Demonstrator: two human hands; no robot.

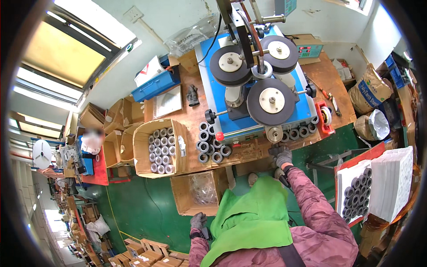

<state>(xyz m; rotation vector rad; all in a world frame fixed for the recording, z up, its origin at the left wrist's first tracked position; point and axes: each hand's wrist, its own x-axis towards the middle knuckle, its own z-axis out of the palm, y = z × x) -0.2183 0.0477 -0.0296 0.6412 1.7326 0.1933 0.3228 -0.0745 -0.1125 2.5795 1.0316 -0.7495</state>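
My right hand point(283, 158), in a grey glove, is at the bench's front edge, just below a round metal hub point(274, 134) of the machine. Its fingers are closed around a dark piece too small to make out. My left hand point(198, 221), also gloved, hangs low by an open cardboard box point(178, 196) with clear plastic inside; its fingers are curled and nothing shows in them. The blue machine point(209, 58) carries three dark wheels with pale centres, and a metal ring point(262, 70) sits among them. Dark rings point(217, 157) stand grouped left of the machine.
A carton point(175, 155) of upright rings stands on the wooden bench point(195, 115). More rings point(294, 133) line the machine's front edge, near a red tape dispenser point(324, 118). At right, dark rings point(357, 193) lie on a white sheet beside stacked white sheets point(391, 182). Someone works far left.
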